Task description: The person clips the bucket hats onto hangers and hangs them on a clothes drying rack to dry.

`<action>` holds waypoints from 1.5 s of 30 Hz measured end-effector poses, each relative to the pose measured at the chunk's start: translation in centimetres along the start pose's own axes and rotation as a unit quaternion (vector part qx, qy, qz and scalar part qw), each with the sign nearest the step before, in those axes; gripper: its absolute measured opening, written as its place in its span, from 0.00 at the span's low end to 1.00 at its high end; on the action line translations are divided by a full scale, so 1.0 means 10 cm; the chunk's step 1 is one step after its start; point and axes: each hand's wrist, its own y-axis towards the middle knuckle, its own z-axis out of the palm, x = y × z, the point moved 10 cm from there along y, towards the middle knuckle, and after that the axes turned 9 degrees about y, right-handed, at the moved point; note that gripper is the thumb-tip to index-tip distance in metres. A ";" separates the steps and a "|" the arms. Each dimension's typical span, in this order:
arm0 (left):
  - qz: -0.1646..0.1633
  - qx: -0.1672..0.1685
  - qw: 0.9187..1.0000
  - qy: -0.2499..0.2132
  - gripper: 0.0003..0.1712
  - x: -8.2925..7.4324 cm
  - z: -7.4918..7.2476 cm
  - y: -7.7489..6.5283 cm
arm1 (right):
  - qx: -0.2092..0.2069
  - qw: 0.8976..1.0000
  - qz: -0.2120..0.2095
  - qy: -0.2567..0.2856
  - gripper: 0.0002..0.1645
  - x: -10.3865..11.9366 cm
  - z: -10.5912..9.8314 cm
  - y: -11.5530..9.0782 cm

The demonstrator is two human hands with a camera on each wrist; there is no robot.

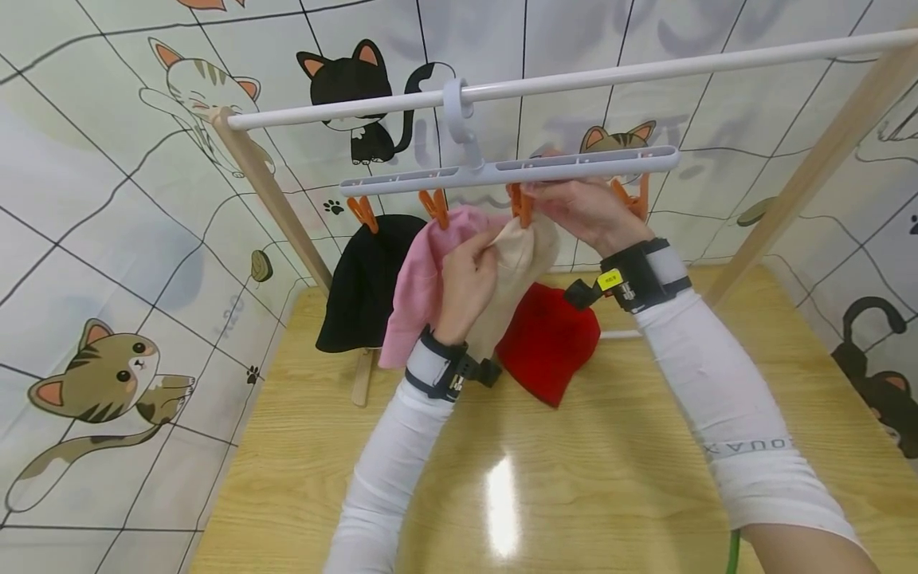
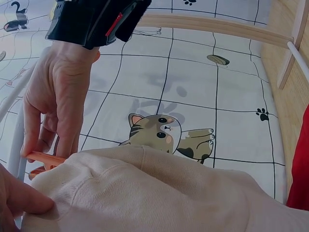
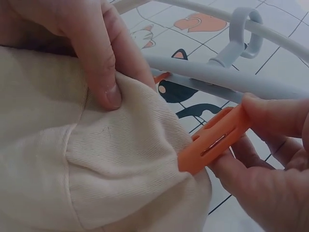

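Centre of the head view holds a cream hat (image 1: 512, 275), pinched near its upper edge by the left hand (image 1: 469, 283). Just right of that, the right hand (image 1: 591, 211) has its fingers at an orange clip (image 1: 521, 206) below a pale grey hanger (image 1: 488, 171), which hooks over a white rod (image 1: 610, 78) crossing the top of the frame. Left of the cream hat, a pink hat (image 1: 419, 279) and, farther left, a black hat (image 1: 373, 287) hang from two other clips (image 1: 433, 209). Right of centre, a red hat (image 1: 548, 343) lies on the wooden bench (image 1: 602, 478). In the left wrist view, the cream hat spreads across the bottom of the frame; the left hand shows only in part at the lower left, touching the cloth, while the right hand reaches down from the upper left, fingertips on the clip. Part of the red hat shows at the right edge. In the right wrist view, the left hand comes from the upper left, one fingertip pressed on the cream cloth. At the right of the frame, the right hand pinches the clip's near end, its digits parted only by the clip, whose far end meets the hat mid-frame; whether it bites the cloth cannot be told.
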 end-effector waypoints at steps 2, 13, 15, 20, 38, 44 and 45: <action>0.000 0.003 1.000 -0.002 0.19 0.01 0.00 0.00 | 0.014 1.000 -0.002 -0.001 0.25 0.00 0.02 -0.01; 0.019 0.016 0.999 0.030 0.17 0.02 0.05 0.00 | -0.010 1.000 0.012 0.020 0.16 -0.03 -0.04 -0.04; 0.021 0.015 0.999 0.033 0.16 0.02 0.06 0.00 | -0.016 1.000 0.013 0.007 0.15 -0.03 -0.05 -0.05; 0.025 0.017 0.999 0.033 0.15 0.03 0.10 -0.02 | -0.031 0.999 0.015 -0.041 0.14 -0.01 -0.09 -0.08; 0.030 -0.006 0.999 0.043 0.13 0.05 0.14 -0.06 | -0.099 0.928 0.115 -0.339 0.30 -0.06 -0.54 -0.91; 0.029 -0.001 0.998 0.049 0.11 0.04 0.18 -0.06 | -0.111 0.929 0.134 -0.328 0.31 0.15 -0.73 -1.06; 0.030 -0.001 0.998 0.050 0.11 0.03 0.18 -0.07 | -0.110 0.926 0.139 -0.332 0.31 0.19 -0.74 -1.08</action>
